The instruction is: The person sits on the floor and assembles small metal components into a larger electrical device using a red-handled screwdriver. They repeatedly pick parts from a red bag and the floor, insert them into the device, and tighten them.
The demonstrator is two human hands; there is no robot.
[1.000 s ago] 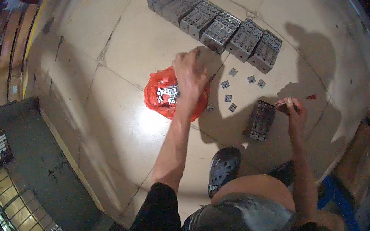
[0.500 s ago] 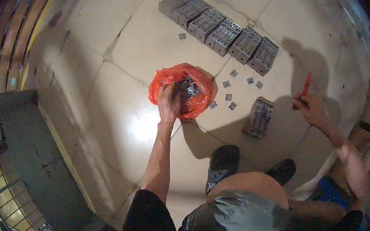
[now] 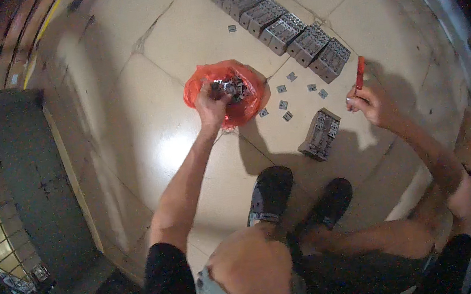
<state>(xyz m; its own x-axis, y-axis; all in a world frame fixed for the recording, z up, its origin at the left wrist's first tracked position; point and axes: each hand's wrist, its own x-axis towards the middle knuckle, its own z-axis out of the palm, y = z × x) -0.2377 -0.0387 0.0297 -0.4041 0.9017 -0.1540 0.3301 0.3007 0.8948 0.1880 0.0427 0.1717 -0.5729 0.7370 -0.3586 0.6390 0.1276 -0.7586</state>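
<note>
A red plastic bag (image 3: 251, 78) stands open on the floor, holding many small shiny metal pieces (image 3: 231, 89). My left hand (image 3: 211, 104) reaches into its mouth at the near left, fingers bent together among the pieces; what they grip is hidden. To the right, my right hand (image 3: 372, 106) is raised above the floor, closed round a slim red tool (image 3: 360, 73) that points up and away; its exact kind does not show. Between the hands and nearer me lies a grey metal block (image 3: 321, 135) with a patterned top. Several small square metal plates (image 3: 282, 89) lie scattered beyond it.
A slanting row of similar grey blocks (image 3: 280, 32) lies at the far right of the bag. One small plate (image 3: 232, 28) sits apart, left of the row. My shoes (image 3: 272, 192) are close to the near block. A dark cabinet (image 3: 41, 175) borders the left.
My right hand has moved left and up with the red tool, which now points more upright. My left hand stays at the bag. The view has shifted, and my legs have moved.
</note>
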